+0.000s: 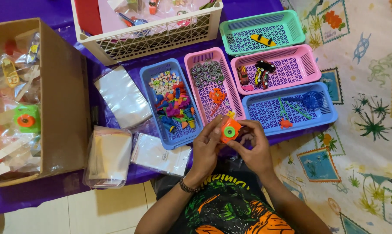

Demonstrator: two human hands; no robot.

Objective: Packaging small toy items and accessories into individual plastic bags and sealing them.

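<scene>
Fingers of both hands close on a small orange toy camera (pixel 229 130): the left hand (pixel 207 147) grips its left side, the right hand (pixel 254 147) its right, just off the near edge of the purple table cover (pixel 44 190). Beyond it stand a blue basket (pixel 149 93) of balloons, a pink basket (pixel 237 97) of rings and a blue basket of nets (pixel 328 113). Clear bag packs (pixel 109 156) lie toward the cover's near left, beside a cardboard box (pixel 66 99).

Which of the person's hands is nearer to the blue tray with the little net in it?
The right hand. It sits just below the blue tray's near edge, holding the orange toy camera. The left hand grips the camera's other side, farther from that tray.
</scene>
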